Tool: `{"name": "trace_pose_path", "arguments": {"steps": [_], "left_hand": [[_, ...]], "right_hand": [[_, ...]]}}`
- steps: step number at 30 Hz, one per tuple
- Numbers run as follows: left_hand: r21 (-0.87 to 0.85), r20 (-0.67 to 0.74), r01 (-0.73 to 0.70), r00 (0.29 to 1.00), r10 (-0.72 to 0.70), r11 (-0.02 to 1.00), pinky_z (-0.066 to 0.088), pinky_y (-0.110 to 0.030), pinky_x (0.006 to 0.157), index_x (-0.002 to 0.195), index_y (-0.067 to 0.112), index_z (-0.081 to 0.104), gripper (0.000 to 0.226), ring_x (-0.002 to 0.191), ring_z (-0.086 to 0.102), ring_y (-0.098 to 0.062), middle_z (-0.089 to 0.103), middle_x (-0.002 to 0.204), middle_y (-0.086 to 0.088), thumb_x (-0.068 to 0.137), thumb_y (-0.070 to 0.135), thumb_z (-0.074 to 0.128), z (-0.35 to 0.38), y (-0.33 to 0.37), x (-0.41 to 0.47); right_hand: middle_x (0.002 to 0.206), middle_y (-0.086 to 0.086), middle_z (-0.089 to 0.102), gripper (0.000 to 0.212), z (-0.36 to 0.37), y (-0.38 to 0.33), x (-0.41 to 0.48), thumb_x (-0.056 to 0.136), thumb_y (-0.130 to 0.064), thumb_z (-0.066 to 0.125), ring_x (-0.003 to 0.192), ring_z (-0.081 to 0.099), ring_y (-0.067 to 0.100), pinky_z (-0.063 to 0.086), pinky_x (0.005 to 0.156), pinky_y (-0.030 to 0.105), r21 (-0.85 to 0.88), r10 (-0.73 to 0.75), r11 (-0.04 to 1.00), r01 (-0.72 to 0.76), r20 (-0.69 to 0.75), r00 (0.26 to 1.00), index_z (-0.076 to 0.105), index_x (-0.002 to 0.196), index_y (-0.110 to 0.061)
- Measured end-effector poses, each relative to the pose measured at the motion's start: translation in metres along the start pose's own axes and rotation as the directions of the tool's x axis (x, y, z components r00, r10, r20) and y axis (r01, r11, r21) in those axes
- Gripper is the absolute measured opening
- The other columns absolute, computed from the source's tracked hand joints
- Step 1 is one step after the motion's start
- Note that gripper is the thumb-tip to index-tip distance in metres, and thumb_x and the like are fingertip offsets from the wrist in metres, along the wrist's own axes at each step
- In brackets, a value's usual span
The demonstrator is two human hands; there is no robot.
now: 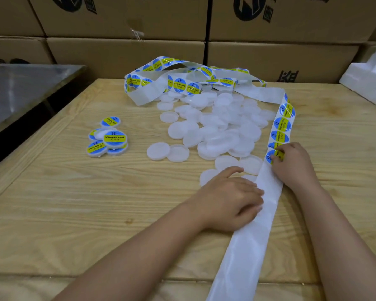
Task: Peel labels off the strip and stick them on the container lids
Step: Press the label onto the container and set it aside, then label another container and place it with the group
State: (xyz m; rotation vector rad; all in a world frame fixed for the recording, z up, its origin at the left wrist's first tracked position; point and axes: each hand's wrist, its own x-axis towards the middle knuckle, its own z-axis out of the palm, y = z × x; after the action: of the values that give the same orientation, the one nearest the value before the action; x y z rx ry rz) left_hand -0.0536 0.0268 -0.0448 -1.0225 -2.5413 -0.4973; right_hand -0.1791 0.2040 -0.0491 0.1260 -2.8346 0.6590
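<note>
While the left hand (232, 196) presses open-fingered on the bare strip (248, 246) and the right hand (291, 165) pinches a label (275, 154), loose white lids (221, 131) crowd just beside them, labelled lids (109, 140) well apart, cardboard boxes (126, 55) behind.

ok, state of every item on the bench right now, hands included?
White backing strip of blue-and-yellow round labels: near end bare, far end loaded and looped.
Lowest label: pinched at its edge, not yet off.
Plain white round plastic lids: unlabelled, loose pile.
Labelled lids: small heap at left.
Left hand: flat on bare strip, holding it down.
Right hand: pinching lowest label.
</note>
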Motion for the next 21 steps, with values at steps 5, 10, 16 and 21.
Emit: {"name": "trace_pose_path", "arguments": {"steps": [5,10,16,21], "left_hand": [[-0.018,-0.016,0.022,1.0,-0.022,1.0,0.031,-0.043,0.106,0.091,0.007,0.072,0.017,0.102,0.064,-0.018,0.073,0.098,-0.004,0.087,0.015,0.058,-0.0019,-0.0025,-0.0001],[-0.029,-0.045,0.023,0.999,-0.025,0.999,0.033,-0.042,0.105,0.09,0.007,0.072,0.015,0.104,0.064,-0.018,0.073,0.097,-0.004,0.086,0.015,0.059,-0.0007,-0.0041,-0.0009],[-0.042,-0.038,0.031,0.999,-0.033,0.999,0.033,-0.041,0.105,0.091,0.007,0.072,0.016,0.106,0.064,-0.018,0.073,0.099,-0.004,0.086,0.014,0.058,-0.0015,-0.0047,-0.0004],[-0.063,-0.038,0.036,0.999,-0.039,0.997,0.033,-0.04,0.105,0.091,0.007,0.072,0.016,0.106,0.063,-0.017,0.072,0.102,-0.002,0.086,0.014,0.059,-0.0024,-0.005,-0.0007]], "right_hand": [[0.117,0.019,0.059,0.032,-0.0034,-0.0044,-0.004,0.085,-0.012,0.062,0.11,0.052,0.036,0.04,0.087,0.035,0.092,0.067,0.994,-0.061,-0.063,0.996,0.059,0.116,-0.001],[0.112,0.015,0.065,0.035,-0.0063,-0.0044,-0.0087,0.081,-0.014,0.07,0.106,0.057,0.034,0.045,0.086,0.039,0.184,0.118,0.978,-0.094,-0.126,0.985,0.058,0.113,-0.005],[0.113,0.019,0.063,0.033,-0.0051,-0.0063,-0.0062,0.085,-0.019,0.065,0.105,0.055,0.037,0.044,0.084,0.039,0.038,0.048,0.998,-0.045,-0.089,0.995,0.063,0.114,-0.002],[0.102,0.015,0.067,0.026,-0.0066,-0.0057,-0.0086,0.081,-0.019,0.071,0.099,0.059,0.034,0.047,0.081,0.037,0.14,0.092,0.987,-0.074,-0.131,0.987,0.063,0.102,-0.007]]}}
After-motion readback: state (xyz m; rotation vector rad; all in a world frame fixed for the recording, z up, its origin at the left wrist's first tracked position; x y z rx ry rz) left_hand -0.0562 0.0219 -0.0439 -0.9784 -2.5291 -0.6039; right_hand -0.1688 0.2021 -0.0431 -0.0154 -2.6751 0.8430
